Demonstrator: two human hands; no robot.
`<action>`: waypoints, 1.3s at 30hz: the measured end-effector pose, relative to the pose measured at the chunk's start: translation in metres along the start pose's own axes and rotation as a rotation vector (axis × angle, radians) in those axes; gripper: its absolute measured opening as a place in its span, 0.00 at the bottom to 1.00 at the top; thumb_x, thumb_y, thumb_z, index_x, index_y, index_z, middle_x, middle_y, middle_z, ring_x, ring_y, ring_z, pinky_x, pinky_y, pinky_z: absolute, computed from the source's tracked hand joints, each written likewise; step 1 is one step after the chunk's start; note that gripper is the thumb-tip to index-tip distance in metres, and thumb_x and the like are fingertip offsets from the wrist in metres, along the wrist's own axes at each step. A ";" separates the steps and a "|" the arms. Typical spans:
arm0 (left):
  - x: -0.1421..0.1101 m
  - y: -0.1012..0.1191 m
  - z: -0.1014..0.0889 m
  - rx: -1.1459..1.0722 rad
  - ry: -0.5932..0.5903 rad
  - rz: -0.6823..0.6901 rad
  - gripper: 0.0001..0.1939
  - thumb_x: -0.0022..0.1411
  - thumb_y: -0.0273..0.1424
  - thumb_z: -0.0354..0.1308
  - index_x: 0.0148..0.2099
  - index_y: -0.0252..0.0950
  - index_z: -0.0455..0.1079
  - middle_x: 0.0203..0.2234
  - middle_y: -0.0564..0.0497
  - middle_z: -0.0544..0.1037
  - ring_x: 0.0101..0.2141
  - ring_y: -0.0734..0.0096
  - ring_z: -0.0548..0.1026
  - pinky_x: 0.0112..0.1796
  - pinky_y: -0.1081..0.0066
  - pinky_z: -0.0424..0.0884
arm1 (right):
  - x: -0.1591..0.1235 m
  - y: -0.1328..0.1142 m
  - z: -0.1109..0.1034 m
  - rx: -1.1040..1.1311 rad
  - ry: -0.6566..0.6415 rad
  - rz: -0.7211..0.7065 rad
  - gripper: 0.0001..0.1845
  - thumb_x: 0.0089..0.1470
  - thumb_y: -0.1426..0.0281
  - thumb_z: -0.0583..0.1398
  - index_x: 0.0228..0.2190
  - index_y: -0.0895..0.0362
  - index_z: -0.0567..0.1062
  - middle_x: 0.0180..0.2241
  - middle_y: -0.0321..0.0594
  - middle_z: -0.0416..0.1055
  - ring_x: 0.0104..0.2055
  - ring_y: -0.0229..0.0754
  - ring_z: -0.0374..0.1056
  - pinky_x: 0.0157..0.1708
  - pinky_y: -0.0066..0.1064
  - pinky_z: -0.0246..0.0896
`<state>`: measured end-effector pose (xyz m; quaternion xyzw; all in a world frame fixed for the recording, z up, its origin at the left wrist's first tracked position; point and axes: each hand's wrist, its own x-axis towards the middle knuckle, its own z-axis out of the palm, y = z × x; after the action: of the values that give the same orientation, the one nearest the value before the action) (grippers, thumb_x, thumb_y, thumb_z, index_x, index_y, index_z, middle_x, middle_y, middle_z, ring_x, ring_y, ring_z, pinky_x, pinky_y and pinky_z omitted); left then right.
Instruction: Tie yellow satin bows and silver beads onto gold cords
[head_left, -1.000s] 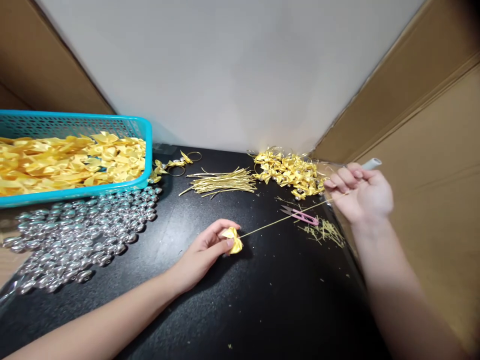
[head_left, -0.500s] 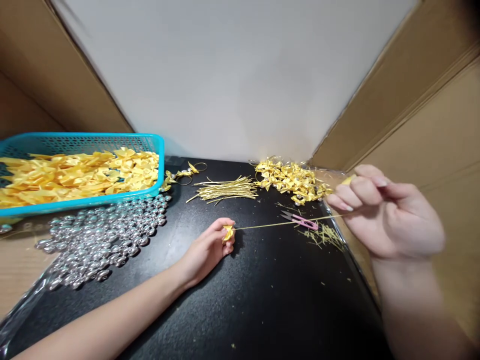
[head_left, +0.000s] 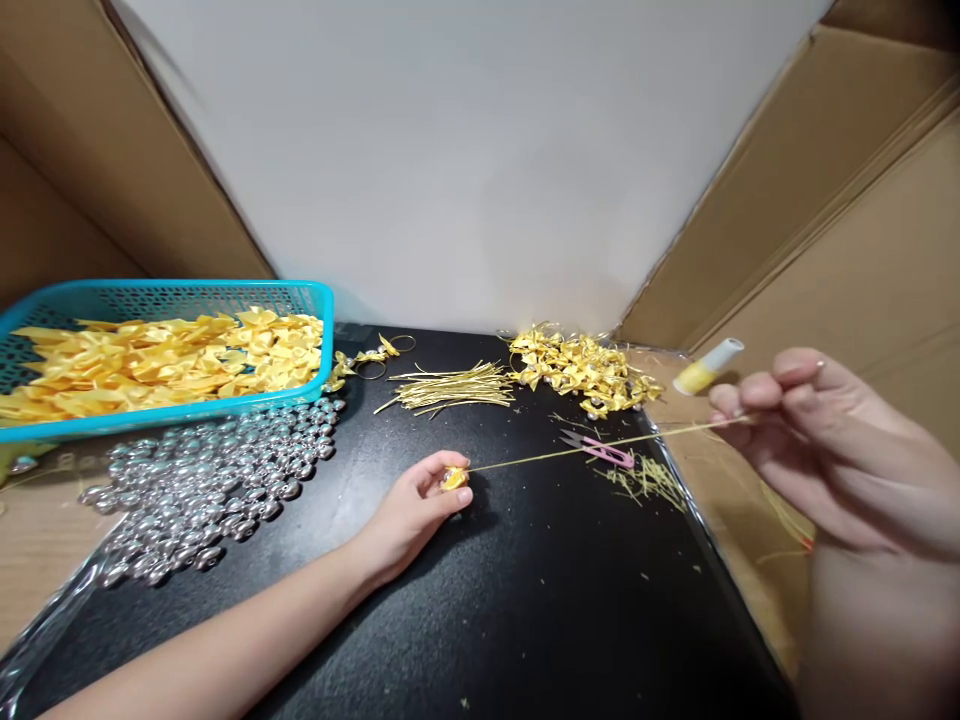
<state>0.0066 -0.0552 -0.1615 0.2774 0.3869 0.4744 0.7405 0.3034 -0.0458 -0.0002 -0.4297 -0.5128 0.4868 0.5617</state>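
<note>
My left hand [head_left: 416,510], low over the black table, pinches a small yellow ribbon bow [head_left: 454,478] between thumb and fingers. A thin yellow thread [head_left: 536,461] runs taut from the bow to the right. Its other end is pinched in the fingertips of my right hand [head_left: 817,440], raised at the right edge. Beneath the thread lie pink-handled thread snips [head_left: 598,448], blades pointing left. Loose thread clippings [head_left: 649,480] are scattered beside them.
At left a blue basket [head_left: 328,335] holds many yellow bows, with silver beads [head_left: 217,490] spread before it. Gold strips [head_left: 450,387] and finished-looking bows with beads [head_left: 581,365] lie at the back. A thread spool [head_left: 707,366] stands right, near cardboard walls [head_left: 840,230].
My right hand has moved right and slightly down, uncovering the spool. The bow has turned in my left hand, whose thumb now lies across its front. The view has tilted slightly.
</note>
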 end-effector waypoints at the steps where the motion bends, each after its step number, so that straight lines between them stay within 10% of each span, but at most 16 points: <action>1: 0.000 0.000 0.000 0.004 0.010 0.002 0.19 0.40 0.28 0.75 0.36 0.34 0.72 0.24 0.56 0.72 0.27 0.79 0.67 0.31 0.76 0.63 | 0.000 0.001 -0.001 0.014 0.021 -0.004 0.11 0.37 0.63 0.73 0.25 0.47 0.79 0.23 0.36 0.74 0.29 0.37 0.72 0.28 0.27 0.73; 6: -0.002 0.000 0.003 0.035 0.022 0.048 0.14 0.47 0.35 0.72 0.34 0.34 0.74 0.27 0.52 0.75 0.26 0.78 0.69 0.30 0.76 0.65 | 0.004 0.006 0.006 0.102 0.174 -0.009 0.14 0.31 0.62 0.75 0.23 0.47 0.79 0.20 0.32 0.72 0.25 0.33 0.69 0.27 0.25 0.72; 12: -0.007 -0.001 0.005 0.271 -0.025 0.100 0.15 0.57 0.42 0.63 0.35 0.35 0.80 0.56 0.42 0.69 0.45 0.61 0.72 0.42 0.67 0.72 | 0.006 0.009 0.014 0.157 0.308 -0.099 0.14 0.32 0.61 0.75 0.25 0.48 0.79 0.21 0.31 0.68 0.25 0.31 0.65 0.26 0.26 0.68; 20: -0.007 -0.002 0.002 0.525 0.028 0.105 0.18 0.57 0.46 0.61 0.34 0.34 0.79 0.19 0.53 0.71 0.22 0.77 0.62 0.24 0.76 0.59 | 0.003 0.002 0.020 0.170 0.157 -0.103 0.04 0.51 0.67 0.67 0.28 0.52 0.76 0.16 0.27 0.49 0.14 0.28 0.36 0.13 0.26 0.29; 32: -0.014 0.004 0.012 0.668 -0.062 0.121 0.14 0.59 0.42 0.58 0.34 0.36 0.77 0.21 0.52 0.75 0.22 0.74 0.66 0.25 0.74 0.60 | 0.033 0.017 0.005 0.232 0.348 0.113 0.06 0.52 0.76 0.57 0.25 0.57 0.72 0.18 0.29 0.48 0.17 0.31 0.39 0.16 0.27 0.36; 39: -0.030 0.000 0.021 1.040 -0.364 0.237 0.13 0.64 0.37 0.55 0.33 0.37 0.76 0.28 0.49 0.79 0.31 0.67 0.72 0.34 0.70 0.64 | 0.049 0.047 0.006 0.116 0.241 0.074 0.07 0.42 0.71 0.63 0.28 0.54 0.71 0.22 0.30 0.62 0.18 0.30 0.52 0.18 0.25 0.47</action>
<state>0.0166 -0.0835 -0.1410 0.7248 0.4018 0.2458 0.5027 0.2925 0.0100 -0.0380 -0.4705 -0.3964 0.4809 0.6247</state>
